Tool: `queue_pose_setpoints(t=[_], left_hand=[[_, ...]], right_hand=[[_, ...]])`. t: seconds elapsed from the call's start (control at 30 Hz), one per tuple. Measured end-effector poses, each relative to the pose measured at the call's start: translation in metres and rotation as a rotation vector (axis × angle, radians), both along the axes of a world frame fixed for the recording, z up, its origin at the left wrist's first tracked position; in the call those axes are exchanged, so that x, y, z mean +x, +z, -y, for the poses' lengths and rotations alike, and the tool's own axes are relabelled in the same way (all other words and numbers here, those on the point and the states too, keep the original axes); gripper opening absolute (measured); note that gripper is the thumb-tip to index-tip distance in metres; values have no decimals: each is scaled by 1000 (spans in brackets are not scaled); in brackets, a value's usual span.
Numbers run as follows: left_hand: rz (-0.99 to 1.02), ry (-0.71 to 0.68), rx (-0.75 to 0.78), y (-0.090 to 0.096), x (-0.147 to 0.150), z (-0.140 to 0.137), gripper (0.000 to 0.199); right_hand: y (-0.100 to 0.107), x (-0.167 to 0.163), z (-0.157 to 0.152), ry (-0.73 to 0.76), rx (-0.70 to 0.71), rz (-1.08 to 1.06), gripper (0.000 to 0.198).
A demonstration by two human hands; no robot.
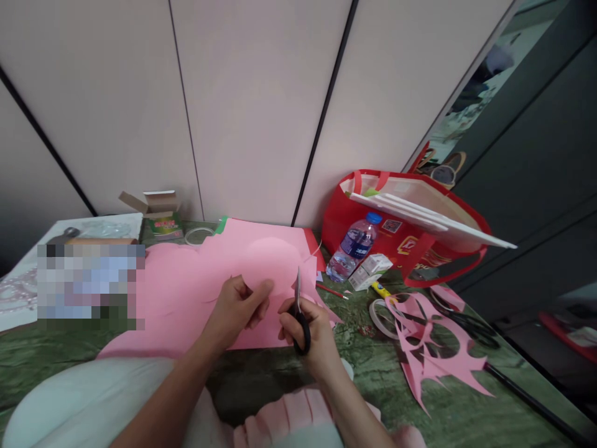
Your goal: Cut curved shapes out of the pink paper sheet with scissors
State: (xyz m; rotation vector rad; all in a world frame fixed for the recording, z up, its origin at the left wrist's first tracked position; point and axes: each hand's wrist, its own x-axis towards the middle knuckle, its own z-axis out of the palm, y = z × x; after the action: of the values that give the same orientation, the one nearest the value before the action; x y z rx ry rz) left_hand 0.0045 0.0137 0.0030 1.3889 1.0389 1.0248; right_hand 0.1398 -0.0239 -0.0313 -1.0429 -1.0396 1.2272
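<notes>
My right hand [314, 330] grips a pair of black-handled scissors [301, 333]. Their metal blades point up and look nearly closed. Left of them, over the pink paper [252, 249], is my left hand [240, 305], its fingers curled in and the thumb laid along them. Whether anything thin is pinched there cannot be made out. The large pink sheets lie spread on the green marbled surface [368, 379], some with curved cut edges. A fainter round shape shows on the paper beyond my hands.
To the right are pink paper offcuts [438, 330], a roll of tape [383, 318], a red pencil [332, 290], a water bottle [352, 249], a small white carton [370, 272] and a red bag [336, 205]. An opened box [163, 221] stands back left, before the wall panels [252, 112].
</notes>
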Motion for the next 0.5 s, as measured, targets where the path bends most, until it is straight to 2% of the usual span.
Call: queue_pose_setpoints(t=[0.27, 0.5], left_hand=[[-81, 23, -8, 2, 0, 2, 47], [-99, 5, -14, 2, -2, 3, 45]], right_hand=[[-2, -1, -1, 38, -31, 7, 28], [-5, 2, -5, -7, 24, 4, 32]])
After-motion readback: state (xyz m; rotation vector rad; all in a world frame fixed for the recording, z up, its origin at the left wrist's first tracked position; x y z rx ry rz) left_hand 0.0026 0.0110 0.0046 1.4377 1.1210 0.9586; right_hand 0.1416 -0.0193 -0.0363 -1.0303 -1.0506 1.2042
